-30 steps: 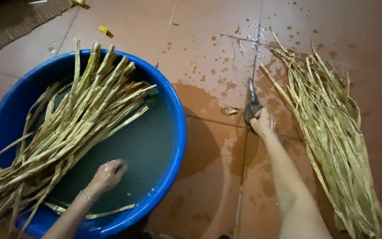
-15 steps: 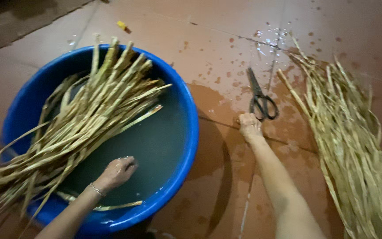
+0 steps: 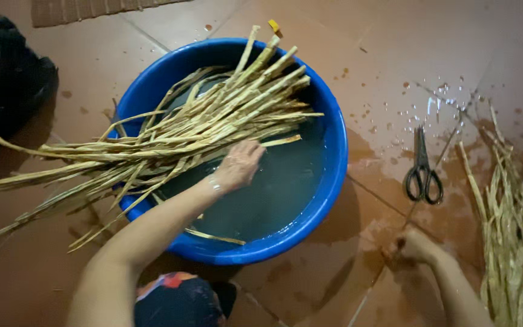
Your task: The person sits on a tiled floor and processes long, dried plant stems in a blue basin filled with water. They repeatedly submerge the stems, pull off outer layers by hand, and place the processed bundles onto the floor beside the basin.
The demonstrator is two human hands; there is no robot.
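A: Where is your left hand [image 3: 239, 165]?

B: Your left arm reaches over the blue basin [image 3: 334, 151], palm down, fingers loosely spread on the strips [image 3: 171, 145] that lie across the water and over the rim to the left. It grips nothing.

A: And your right hand [image 3: 416, 246]?

B: It rests on the wet floor [image 3: 382, 72], curled closed, just below the scissors [image 3: 422, 171]. Whether it holds anything, I cannot tell. A pile of strips [image 3: 516, 230] lies beside it.
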